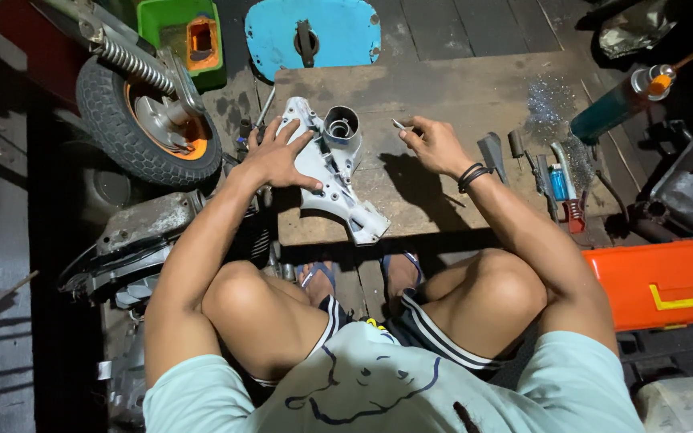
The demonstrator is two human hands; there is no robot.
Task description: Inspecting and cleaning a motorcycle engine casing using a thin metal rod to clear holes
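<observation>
A grey metal engine part (pixel 332 172) is pressed flat on a wooden board (pixel 443 96) by the left hand (pixel 276 158). The fingers (pixel 294 132) of that hand are spread out wide over the part, with the thumb laid along its lower side. Nothing is gripped; the part is only held down. A round open tube on the part is seen just past the fingertips, on the side nearer the other hand.

The right hand (pixel 435 144) is held up over the board, a little apart from the grey part. A small thin thing (pixel 397 124) is pinched between the thumb and the first finger. It is too small for its kind to be told. The other fingers are curled in loosely. Black bands are worn on that wrist.

Beyond the right hand's knuckles, some tools (pixel 543 172) are laid on the board, and a blue lighter (pixel 558 183) is seen among them. Further out that way, an orange toolbox (pixel 667 281) is set on the floor. Out past the back of the left hand, a small wheel with an orange hub (pixel 142 120) is seen. A blue seat (pixel 314 32) is found beyond the far edge of the board.
</observation>
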